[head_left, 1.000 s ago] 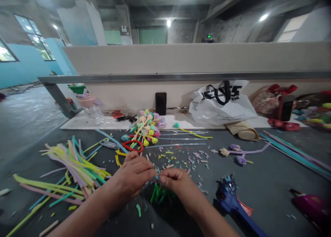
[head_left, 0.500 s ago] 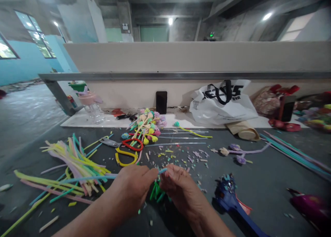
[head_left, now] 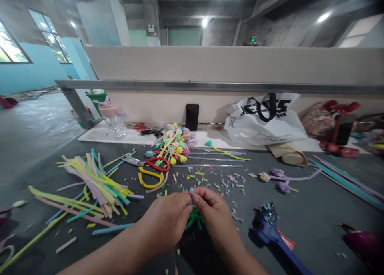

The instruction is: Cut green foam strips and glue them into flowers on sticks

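My left hand (head_left: 169,219) and my right hand (head_left: 214,211) meet at the fingertips over the dark table. Both are closed in a pinch on a light blue pipe cleaner (head_left: 191,190), of which only a short end shows above my fingers. A bundle of green pipe cleaner pieces (head_left: 194,219) lies right under and between my hands, partly hidden. A long blue pipe cleaner (head_left: 112,228) lies on the table to the left of my left wrist.
A heap of coloured pipe cleaners (head_left: 93,183) lies at the left, with scissors (head_left: 133,160) and red and yellow loops (head_left: 151,175) beyond. Finished pipe-cleaner flowers (head_left: 175,141) lie further back. A blue glue gun (head_left: 270,231) sits at the right. A white bag (head_left: 264,119) leans against the wall.
My hands have drawn together and rolled the light blue pipe cleaner in; its long tail, which stretched left from my left hand, no longer shows. The view has shifted slightly left.
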The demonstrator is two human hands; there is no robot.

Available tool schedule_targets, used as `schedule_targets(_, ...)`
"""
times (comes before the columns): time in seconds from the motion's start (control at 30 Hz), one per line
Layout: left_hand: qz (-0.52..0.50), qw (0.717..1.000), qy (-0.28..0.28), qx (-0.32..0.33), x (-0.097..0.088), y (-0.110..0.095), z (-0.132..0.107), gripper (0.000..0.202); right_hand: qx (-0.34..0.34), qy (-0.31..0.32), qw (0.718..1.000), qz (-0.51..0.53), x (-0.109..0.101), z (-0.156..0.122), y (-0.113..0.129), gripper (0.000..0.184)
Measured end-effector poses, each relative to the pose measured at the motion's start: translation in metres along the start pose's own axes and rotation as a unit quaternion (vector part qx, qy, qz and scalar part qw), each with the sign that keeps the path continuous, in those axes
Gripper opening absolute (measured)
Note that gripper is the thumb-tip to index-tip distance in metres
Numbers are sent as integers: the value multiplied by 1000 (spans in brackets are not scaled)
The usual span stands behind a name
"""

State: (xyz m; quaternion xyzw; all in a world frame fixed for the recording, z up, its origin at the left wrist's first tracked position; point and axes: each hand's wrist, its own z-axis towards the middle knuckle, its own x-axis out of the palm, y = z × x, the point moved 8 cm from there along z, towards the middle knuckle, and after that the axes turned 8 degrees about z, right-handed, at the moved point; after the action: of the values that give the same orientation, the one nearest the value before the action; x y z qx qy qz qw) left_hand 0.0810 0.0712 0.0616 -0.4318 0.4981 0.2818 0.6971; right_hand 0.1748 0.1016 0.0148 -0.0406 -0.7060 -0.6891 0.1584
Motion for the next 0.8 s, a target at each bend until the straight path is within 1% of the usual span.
schedule_targets(0.03, -16, 1000, -1, -6, -1, 2, 0, 21, -41, 5, 996, -74, -1, 1, 8, 14)
schedule_targets(0.07, -30, 1000, -4, -9, -1, 3, 0, 20, -86, 16, 986, -143, 0, 2, 16, 13)
schedule_targets(0.13, -45, 999, -10, -7, 1, 5, 0, 20, -172, 52, 950, -256, 5, 1, 29, 14)
schedule_targets(0.2, -49, 999, -15, -13, 5, 8, 1, 20, -244, 90, 904, -338, 12, -2, 37, 18)
schedule_targets(0.27, -38, 999, -24, -31, 8, 14, 2, 22, -301, 110, 860, -396, 16, -5, 40, 18)
schedule_targets(0.33, -20, 999, -13, -43, 12, 20, 5, 22, -339, 126, 824, -437, 20, -7, 39, 16)
schedule_targets(0.37, -10, 999, -9, -46, 13, 22, 6, 22, -352, 135, 808, -453, 23, -7, 37, 15)
schedule_targets(0.43, 13, 999, -1, -47, 11, 26, 7, 21, -366, 147, 787, -474, 27, -8, 32, 13)
schedule_targets(0.5, 32, 998, 4, -47, 7, 28, 7, 23, -364, 154, 780, -485, 30, -9, 26, 12)
schedule_targets(0.57, 36, 998, 4, -48, 2, 30, 4, 25, -350, 151, 788, -485, 32, -9, 23, 10)
schedule_targets(0.67, 17, 998, 5, -57, -3, 32, 0, 23, -323, 143, 813, -463, 31, -12, 21, 11)
schedule_targets(0.8, -3, 998, 27, -60, -5, 32, -1, 21, -286, 169, 857, -393, 33, -16, 20, 10)
